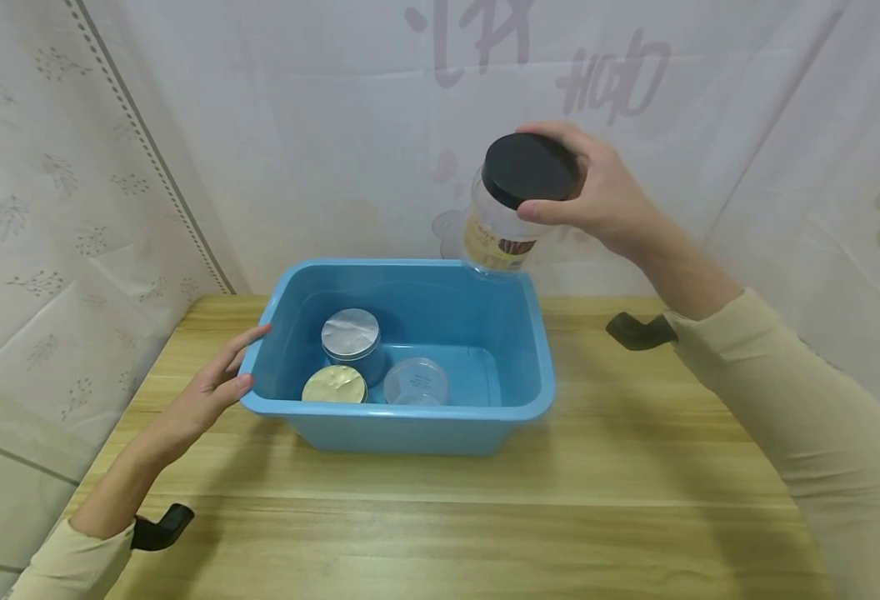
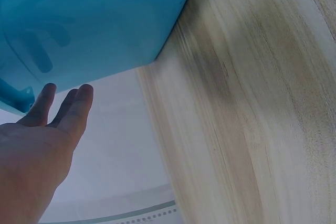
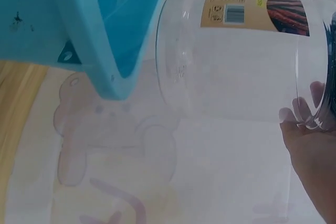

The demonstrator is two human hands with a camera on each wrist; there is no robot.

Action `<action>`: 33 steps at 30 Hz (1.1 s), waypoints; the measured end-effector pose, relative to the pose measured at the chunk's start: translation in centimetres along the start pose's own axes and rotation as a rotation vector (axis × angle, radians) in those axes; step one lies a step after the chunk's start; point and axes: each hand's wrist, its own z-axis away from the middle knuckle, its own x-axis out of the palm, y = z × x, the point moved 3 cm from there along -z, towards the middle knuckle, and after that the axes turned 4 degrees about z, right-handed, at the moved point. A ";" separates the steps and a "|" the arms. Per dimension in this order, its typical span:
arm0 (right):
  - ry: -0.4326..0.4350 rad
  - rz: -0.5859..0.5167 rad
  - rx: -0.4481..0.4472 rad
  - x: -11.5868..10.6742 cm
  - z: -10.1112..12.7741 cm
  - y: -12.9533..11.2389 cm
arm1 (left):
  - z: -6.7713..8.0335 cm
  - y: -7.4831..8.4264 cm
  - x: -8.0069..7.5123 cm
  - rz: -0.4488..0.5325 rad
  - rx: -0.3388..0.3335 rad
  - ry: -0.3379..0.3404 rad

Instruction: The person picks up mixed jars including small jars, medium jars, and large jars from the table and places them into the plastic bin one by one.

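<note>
A clear plastic jar with a black lid and a printed label is held up by my right hand, whose thumb and fingers grip it around the lid. The jar hangs over the back right corner of a blue plastic basin. My left hand touches the basin's left rim, fingers fairly straight along its outer side. Inside the basin stand a silver-topped can, a gold-topped can and a round clear container.
The basin stands on a wood-grain table near its back edge. Behind it hangs a pale printed curtain. Another curtain with leaf prints hangs at the left. A black wrist mount juts from the right sleeve.
</note>
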 end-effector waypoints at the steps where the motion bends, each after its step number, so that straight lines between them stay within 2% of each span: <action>1: -0.008 -0.004 -0.002 0.1 -0.1 0.0 | 0.0 0.0 0.0 0.004 -0.002 0.000; 8: -0.115 -0.011 -0.015 1.3 -0.6 0.1 | 0.1 -0.2 0.0 0.022 -0.004 0.001; 22: -0.272 0.196 -0.042 3.4 -1.9 0.5 | 0.0 -0.2 0.1 0.007 -0.001 0.012; 33: -0.390 0.336 -0.027 5.0 -3.0 1.2 | 0.0 -0.1 0.3 0.011 -0.006 0.013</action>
